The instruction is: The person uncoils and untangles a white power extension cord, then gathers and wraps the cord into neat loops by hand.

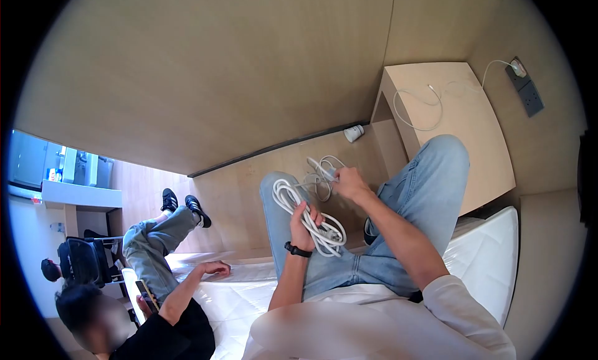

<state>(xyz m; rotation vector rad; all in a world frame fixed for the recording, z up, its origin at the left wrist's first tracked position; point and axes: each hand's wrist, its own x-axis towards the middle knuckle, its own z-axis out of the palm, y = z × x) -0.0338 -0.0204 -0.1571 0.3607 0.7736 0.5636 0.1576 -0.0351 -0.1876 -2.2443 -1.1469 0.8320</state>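
Observation:
A thick white cable (pixel 288 197), wound in loops, lies across my left hand (pixel 303 228), whose fingers are closed round it above my left knee. The lower end of the coil bunches near my wrist, with what looks like a plug among the loops. Over the gap between my knees, my right hand (pixel 351 184) pinches a white cable end (pixel 333 174). Thinner white cord loops (pixel 321 189) hang beside it; whether they join the coil I cannot tell.
A wooden bedside cabinet (pixel 458 136) carries a thin charging cable (pixel 441 111) running to a charger in the wall socket (pixel 526 89). A white cup-like container (pixel 354 133) lies on the floor. At left, another person (pixel 180 322) sits on the plastic-wrapped mattress (pixel 237 304), holding a phone.

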